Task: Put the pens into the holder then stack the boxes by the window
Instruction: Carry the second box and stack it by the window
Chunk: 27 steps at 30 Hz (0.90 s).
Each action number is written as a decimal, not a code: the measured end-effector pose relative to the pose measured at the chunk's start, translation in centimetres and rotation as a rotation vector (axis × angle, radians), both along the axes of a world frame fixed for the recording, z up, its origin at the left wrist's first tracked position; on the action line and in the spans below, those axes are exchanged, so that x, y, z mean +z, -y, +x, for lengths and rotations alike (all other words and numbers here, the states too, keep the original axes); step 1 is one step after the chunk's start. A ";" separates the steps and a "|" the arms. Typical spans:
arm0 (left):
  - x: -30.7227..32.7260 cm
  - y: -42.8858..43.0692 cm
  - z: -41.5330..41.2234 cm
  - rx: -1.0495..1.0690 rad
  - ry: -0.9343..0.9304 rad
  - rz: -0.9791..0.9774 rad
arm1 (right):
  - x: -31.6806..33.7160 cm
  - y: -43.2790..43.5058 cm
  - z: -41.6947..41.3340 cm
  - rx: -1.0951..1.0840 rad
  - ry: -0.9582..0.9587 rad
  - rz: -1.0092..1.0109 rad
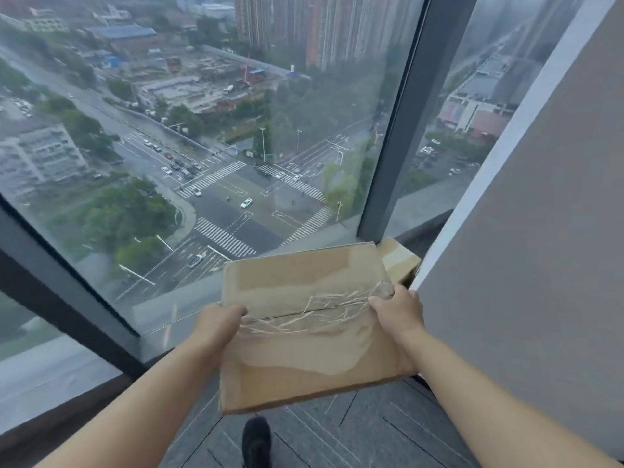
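Observation:
A large brown cardboard box (304, 332), its top seam covered with torn clear tape, is held in the air in front of the window. My left hand (219, 324) grips its left edge and my right hand (398, 310) grips its right edge. Behind it, in the corner by the window, the corner of a second cardboard box (398, 258) shows; the rest of it is hidden by the held box. No pens or holder are in view.
A tall glass window with a dark frame post (401, 130) looks down on a city street. A grey wall (523, 265) stands close on the right. Below is grey carpet (354, 434) and my dark shoe (256, 440).

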<state>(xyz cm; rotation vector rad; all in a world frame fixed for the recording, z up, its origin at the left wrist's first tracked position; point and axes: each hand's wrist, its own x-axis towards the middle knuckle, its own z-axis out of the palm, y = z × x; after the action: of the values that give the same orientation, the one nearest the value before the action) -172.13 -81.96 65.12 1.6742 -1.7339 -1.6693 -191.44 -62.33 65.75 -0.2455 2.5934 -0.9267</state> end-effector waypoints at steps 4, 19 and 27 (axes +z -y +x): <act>-3.0 5.6 -8.8 -0.048 0.047 0.056 | -2.7 3.0 -6.9 -0.105 0.066 0.050; -13.4 15.7 -33.9 -0.186 0.177 0.382 | -12.7 10.7 -28.9 -0.352 0.214 0.143; -21.2 15.1 -47.9 -0.166 0.352 0.452 | -21.0 12.7 -45.0 -0.452 0.326 0.045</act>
<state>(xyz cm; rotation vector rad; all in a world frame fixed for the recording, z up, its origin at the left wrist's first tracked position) -219.99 -97.11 43.93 2.1854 -1.7762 -2.0653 -236.39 -75.05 44.75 0.4853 2.3942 -0.9551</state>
